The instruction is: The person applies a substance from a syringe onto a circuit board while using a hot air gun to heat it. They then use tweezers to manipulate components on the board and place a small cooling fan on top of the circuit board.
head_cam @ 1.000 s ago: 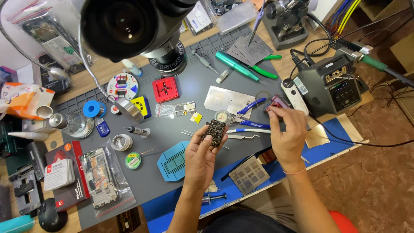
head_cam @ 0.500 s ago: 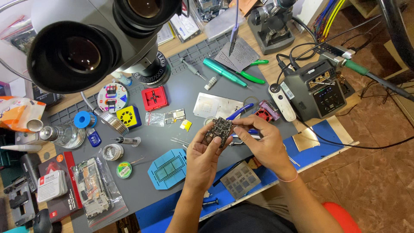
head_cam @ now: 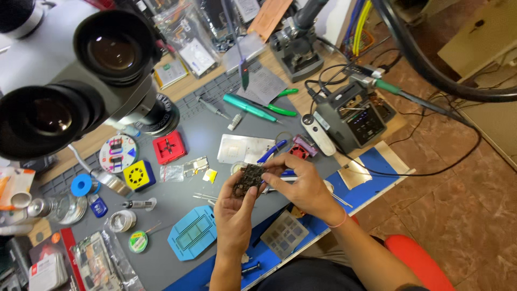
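Observation:
A small dark circuit board (head_cam: 249, 178) is held above the grey work mat (head_cam: 204, 134). My left hand (head_cam: 235, 209) grips it from below with fingers curled around its lower edge. My right hand (head_cam: 301, 183) pinches the board's right side, thumb and forefinger on its upper edge. Both hands meet at the board, just in front of a metal plate (head_cam: 245, 149) lying on the mat.
A stereo microscope head (head_cam: 81, 81) fills the upper left. On the mat lie a blue stencil frame (head_cam: 192, 235), red (head_cam: 169, 147) and yellow (head_cam: 139, 175) blocks, tweezers, solder reels. A soldering station (head_cam: 351, 116) stands right, teal-handled tools (head_cam: 250, 108) behind. Red stool (head_cam: 420, 264) below.
My right hand has left the tools near the soldering station and come left onto the board. The view has swung, bringing the microscope lower into frame.

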